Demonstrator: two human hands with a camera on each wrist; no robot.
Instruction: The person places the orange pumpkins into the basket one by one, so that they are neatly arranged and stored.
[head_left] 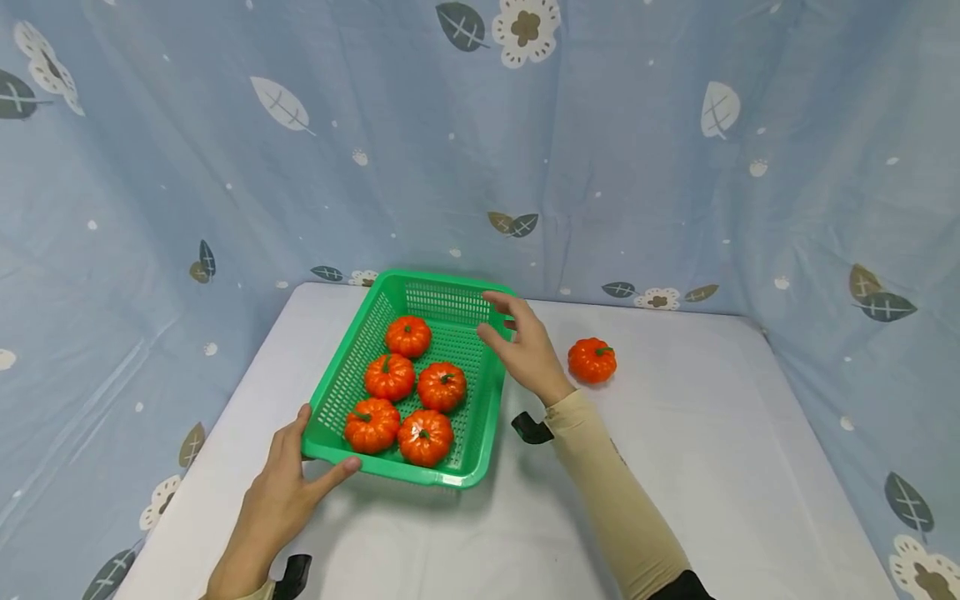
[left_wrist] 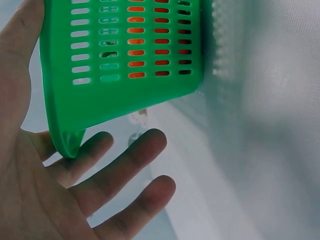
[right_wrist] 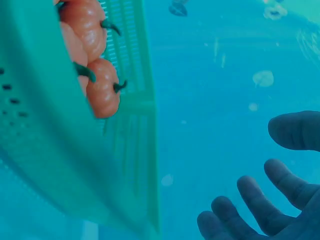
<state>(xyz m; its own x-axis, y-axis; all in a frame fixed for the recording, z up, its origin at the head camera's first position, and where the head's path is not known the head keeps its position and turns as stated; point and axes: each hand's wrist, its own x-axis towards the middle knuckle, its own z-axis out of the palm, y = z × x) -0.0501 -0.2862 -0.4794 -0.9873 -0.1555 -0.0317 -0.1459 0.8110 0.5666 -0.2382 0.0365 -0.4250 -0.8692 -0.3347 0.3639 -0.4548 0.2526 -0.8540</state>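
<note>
A green plastic basket (head_left: 491,417) with slotted walls stands on the table, turned a little. Inside it, toward the near left, lie several small orange pumpkins (head_left: 426,437) with green stems. My left hand (head_left: 277,492) is at the basket's near left corner, thumb by the front rim; the left wrist view shows the other fingers (left_wrist: 125,172) spread and fairly straight outside the corner. Near the far right corner is my right hand (head_left: 528,354), its fingers apart and holding nothing; the right wrist view shows a gap between it and the basket rim (right_wrist: 152,150).
One more orange pumpkin (head_left: 592,361) sits on the white-covered table (head_left: 675,417), to the right of the right hand. A blue curtain (head_left: 600,150) with leaf and flower prints hangs behind the table and along both sides. Black straps with mounts (head_left: 531,428) are by the wrists.
</note>
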